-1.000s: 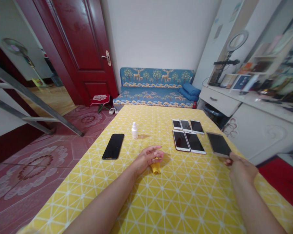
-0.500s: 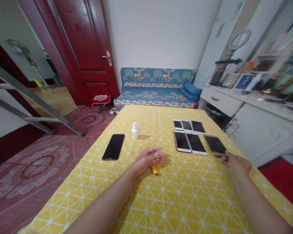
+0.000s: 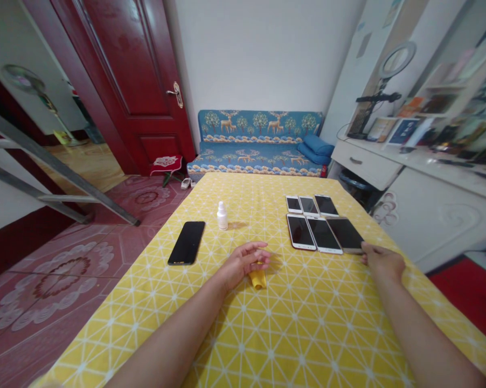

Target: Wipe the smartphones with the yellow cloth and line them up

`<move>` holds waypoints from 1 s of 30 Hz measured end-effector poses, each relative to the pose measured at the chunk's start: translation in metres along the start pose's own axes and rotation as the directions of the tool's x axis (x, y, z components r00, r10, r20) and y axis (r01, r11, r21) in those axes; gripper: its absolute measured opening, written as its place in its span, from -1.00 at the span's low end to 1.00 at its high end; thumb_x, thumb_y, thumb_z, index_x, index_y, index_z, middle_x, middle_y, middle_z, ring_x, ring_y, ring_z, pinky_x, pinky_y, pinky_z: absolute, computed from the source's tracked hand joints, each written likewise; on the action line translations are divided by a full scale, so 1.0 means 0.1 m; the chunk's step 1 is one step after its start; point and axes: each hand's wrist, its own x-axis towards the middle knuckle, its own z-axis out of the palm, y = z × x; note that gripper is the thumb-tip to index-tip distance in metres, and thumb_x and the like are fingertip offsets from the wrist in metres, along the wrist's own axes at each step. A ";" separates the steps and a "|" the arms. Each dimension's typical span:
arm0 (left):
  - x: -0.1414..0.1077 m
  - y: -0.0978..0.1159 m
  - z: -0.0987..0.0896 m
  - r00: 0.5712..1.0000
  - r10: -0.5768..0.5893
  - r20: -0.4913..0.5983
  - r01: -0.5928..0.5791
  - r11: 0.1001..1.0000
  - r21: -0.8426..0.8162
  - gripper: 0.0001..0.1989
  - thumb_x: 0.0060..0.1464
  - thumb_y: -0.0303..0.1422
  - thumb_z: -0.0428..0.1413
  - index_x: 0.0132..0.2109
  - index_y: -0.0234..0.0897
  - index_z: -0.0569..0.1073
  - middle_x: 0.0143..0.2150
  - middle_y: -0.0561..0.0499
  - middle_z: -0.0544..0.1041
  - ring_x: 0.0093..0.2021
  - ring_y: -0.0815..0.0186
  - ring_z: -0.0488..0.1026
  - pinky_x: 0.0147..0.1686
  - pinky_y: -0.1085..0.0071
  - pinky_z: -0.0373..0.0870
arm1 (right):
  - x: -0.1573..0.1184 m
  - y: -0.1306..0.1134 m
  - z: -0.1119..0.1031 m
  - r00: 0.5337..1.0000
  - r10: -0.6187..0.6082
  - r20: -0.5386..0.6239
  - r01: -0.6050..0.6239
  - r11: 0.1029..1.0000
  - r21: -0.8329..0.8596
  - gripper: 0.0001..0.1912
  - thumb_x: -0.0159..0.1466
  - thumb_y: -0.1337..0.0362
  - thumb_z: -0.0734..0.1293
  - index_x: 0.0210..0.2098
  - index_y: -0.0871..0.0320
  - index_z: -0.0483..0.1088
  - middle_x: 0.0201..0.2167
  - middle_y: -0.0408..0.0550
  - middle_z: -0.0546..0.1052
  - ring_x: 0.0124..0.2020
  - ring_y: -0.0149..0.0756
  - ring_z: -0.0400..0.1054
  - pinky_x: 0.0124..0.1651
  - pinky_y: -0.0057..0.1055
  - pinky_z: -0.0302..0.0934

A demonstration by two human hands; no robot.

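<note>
My right hand (image 3: 382, 261) pinches the near right corner of a dark-screened smartphone (image 3: 345, 234). That phone lies beside a white-framed phone (image 3: 324, 235), at the right end of the nearer row. Another phone (image 3: 301, 231) completes this row on the left. Behind are three more: a small white phone (image 3: 293, 203), a white phone (image 3: 308, 206) and a dark-screened phone (image 3: 326, 205). At mid-table my left hand (image 3: 249, 261) is curled around a small yellow cloth (image 3: 258, 279), which hangs out below the fingers.
A black phone (image 3: 187, 242) lies on the left of the yellow tablecloth (image 3: 267, 334), near a small white bottle (image 3: 222, 216) standing upright. Beyond the table is a blue patterned sofa (image 3: 247, 153). A white cabinet (image 3: 368, 164) stands at the right, a metal ladder (image 3: 65, 161) at the left.
My right hand has moved left and slightly away with the smartphone, bringing it against the neighbouring phone in the nearer row. My left hand keeps its place with the cloth.
</note>
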 end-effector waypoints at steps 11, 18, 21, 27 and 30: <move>-0.01 0.02 0.03 1.000 0.007 -0.003 -0.006 1.000 0.029 -0.59 -0.04 -0.32 0.30 -0.01 -0.32 0.48 -0.12 -0.18 0.57 -0.20 0.28 0.53 -0.13 0.32 0.44 | -0.40 -0.30 0.17 0.966 -0.225 -0.125 0.205 0.967 -0.154 -0.59 0.13 0.37 0.26 -0.03 0.23 0.49 -0.12 0.13 0.48 0.00 -0.12 0.32 0.03 -0.20 0.18; -0.05 0.01 0.06 0.902 0.391 -0.182 -0.319 0.889 0.327 -0.79 0.01 -0.25 0.23 -0.24 -0.30 0.56 -0.36 -0.05 0.54 -0.38 0.33 0.45 -0.25 0.37 0.38 | -1.71 -1.00 0.52 0.569 -0.556 0.606 0.480 0.823 0.305 -0.68 0.20 0.10 0.31 -0.15 0.14 0.50 -0.16 0.04 0.50 -0.27 -0.25 0.41 -0.18 -0.29 0.30; -0.09 0.15 -0.05 0.753 0.621 -0.220 -0.372 0.677 0.635 -0.83 0.13 -0.28 0.09 -0.24 -0.23 0.55 -0.27 -0.06 0.54 -0.24 0.25 0.46 -0.15 0.32 0.37 | -2.22 -1.14 0.58 0.419 -0.592 0.688 0.667 0.715 0.210 -0.51 0.10 0.11 0.43 0.01 0.07 0.44 0.00 0.06 0.45 0.03 -0.07 0.31 0.10 -0.11 0.17; -0.20 0.58 -0.52 0.565 0.812 -0.145 0.231 0.013 0.973 -0.67 0.16 -0.36 -0.03 0.04 -0.22 0.46 0.14 -0.18 0.36 0.19 0.06 0.21 0.20 0.12 0.09 | -2.52 -1.11 0.59 0.336 -0.630 0.700 0.818 0.564 0.115 -0.51 0.17 0.13 0.39 0.09 -0.03 0.38 0.14 0.02 0.37 0.17 -0.04 0.17 0.19 -0.06 0.05; -0.27 0.71 -0.72 0.515 0.780 -0.355 0.616 -0.050 0.786 -0.49 0.08 -0.23 0.07 0.17 -0.31 0.35 0.25 -0.35 0.18 0.26 -0.15 0.07 0.14 -0.01 0.11 | -2.51 -1.09 0.60 0.338 -0.647 0.684 0.819 0.560 0.125 -0.57 0.19 0.17 0.37 0.06 0.00 0.40 0.12 0.03 0.37 0.15 -0.06 0.18 0.18 -0.10 0.07</move>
